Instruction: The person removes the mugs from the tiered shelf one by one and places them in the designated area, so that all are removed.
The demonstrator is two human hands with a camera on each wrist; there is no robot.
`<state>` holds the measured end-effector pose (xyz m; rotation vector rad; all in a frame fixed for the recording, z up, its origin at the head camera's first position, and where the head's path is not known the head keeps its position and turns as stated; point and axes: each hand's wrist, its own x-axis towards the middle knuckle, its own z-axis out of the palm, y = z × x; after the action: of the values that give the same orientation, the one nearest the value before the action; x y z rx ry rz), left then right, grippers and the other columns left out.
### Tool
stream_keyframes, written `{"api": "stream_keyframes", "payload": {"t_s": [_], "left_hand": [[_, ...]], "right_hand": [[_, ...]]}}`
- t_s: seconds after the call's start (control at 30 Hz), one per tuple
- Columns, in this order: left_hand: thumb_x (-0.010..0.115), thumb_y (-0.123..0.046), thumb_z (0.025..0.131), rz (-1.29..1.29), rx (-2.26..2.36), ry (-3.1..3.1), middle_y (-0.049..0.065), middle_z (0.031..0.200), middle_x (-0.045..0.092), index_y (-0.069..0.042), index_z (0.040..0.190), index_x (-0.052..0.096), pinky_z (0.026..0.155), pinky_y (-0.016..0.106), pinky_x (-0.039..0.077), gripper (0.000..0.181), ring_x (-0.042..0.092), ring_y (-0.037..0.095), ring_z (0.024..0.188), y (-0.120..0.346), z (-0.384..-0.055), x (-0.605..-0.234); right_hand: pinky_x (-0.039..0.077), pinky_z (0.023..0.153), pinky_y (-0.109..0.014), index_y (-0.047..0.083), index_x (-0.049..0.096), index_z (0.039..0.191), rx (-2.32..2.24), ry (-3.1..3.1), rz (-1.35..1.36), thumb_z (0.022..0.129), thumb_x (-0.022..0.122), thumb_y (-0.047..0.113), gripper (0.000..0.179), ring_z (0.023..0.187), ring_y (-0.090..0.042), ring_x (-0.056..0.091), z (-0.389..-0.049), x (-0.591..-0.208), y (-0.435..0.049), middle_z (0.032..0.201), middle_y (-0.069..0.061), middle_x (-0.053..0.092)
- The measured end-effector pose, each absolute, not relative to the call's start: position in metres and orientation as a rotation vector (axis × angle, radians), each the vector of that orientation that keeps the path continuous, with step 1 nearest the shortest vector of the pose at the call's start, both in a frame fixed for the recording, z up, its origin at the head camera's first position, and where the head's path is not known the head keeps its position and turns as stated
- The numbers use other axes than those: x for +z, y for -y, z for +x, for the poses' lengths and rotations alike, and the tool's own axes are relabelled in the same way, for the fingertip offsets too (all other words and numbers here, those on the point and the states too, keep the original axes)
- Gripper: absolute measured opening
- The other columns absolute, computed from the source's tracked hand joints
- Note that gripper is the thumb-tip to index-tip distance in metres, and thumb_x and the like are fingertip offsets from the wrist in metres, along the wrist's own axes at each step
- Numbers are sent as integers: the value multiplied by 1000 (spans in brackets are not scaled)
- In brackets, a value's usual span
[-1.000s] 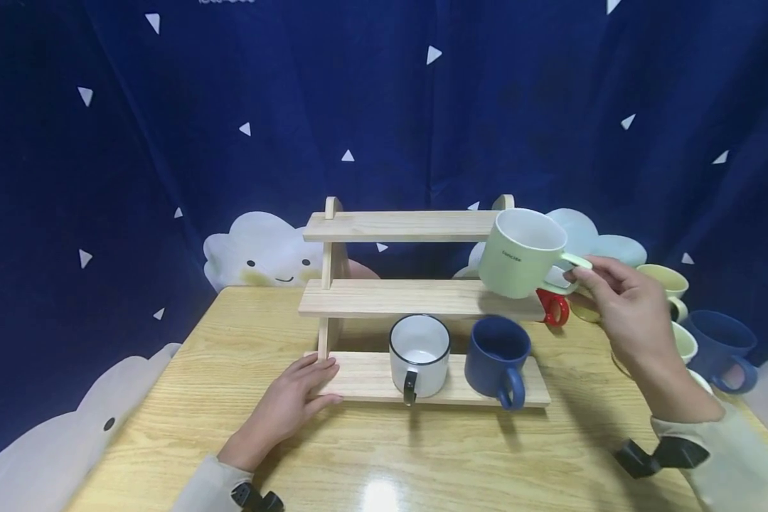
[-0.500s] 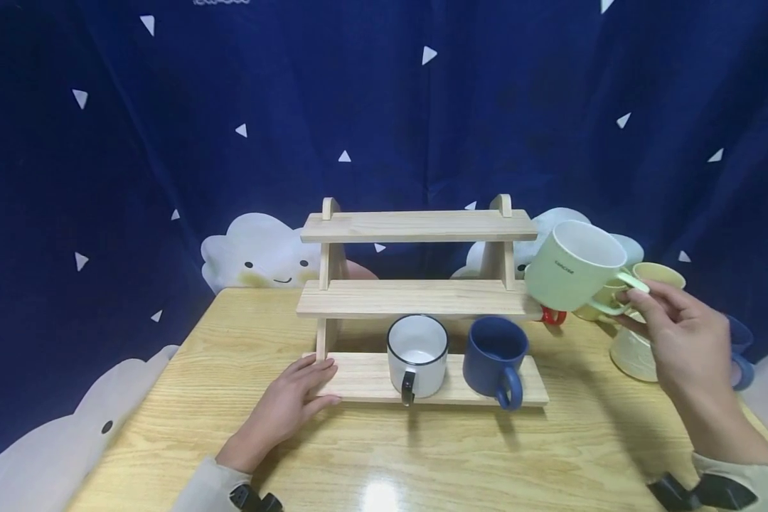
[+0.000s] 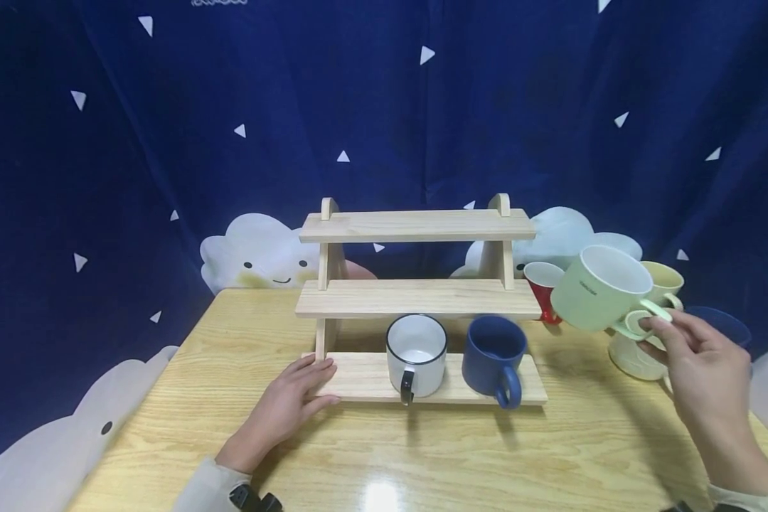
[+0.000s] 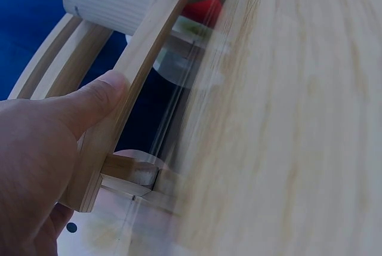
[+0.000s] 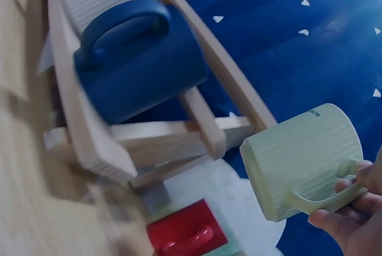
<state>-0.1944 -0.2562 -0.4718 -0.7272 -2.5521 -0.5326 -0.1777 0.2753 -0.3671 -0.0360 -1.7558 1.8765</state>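
Observation:
My right hand pinches the handle of a pale green mug, held in the air right of a three-tier wooden shelf. The mug has small dark lettering and tilts slightly; its ribbed side shows in the right wrist view. At the left end of the bottom tier, my left hand holds the board, thumb along its front edge and the other fingers mostly hidden in the left wrist view. A white mug with a black rim and a blue mug stand on that tier, handles forward.
Behind the green mug stands a red mug with a white inside. Farther right are a yellow mug, a cream mug and another blue mug, partly hidden by my right hand. A dark blue curtain hangs behind the table.
My right hand has carried the green mug right and down, away from the shelf's upper tiers, uncovering the red mug. The left hand and the mugs on the bottom tier stay put.

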Motion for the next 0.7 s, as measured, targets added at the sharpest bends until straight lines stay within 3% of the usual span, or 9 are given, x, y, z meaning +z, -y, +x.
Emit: {"api": "stream_keyframes", "payload": {"t_s": [0.33,0.6,0.7], "left_hand": [[76,-44,82,-719,-530,2571,5,132,61,-9,126,67,106,49,42,56,51,34,127,256,-194,-473],[77,-43,81,-748,-534,2532,5,131,62,-8,124,68,105,49,43,56,52,35,125,256,-194,-473],[77,-42,81,-748,-533,2532,5,131,62,-8,124,68,106,48,43,56,52,35,126,257,-195,-472]], "right_hand": [[56,68,-18,7,73,105,1867,1756,-65,92,65,-1,18,78,-1,70,-183,-401,-284,86,7,74],[55,66,-16,16,72,99,1735,1897,-193,95,63,4,16,72,1,69,-186,-421,-289,83,17,72],[53,62,-9,16,73,99,1540,1996,-293,94,66,10,10,68,10,63,-188,-426,-289,76,26,67]]}}
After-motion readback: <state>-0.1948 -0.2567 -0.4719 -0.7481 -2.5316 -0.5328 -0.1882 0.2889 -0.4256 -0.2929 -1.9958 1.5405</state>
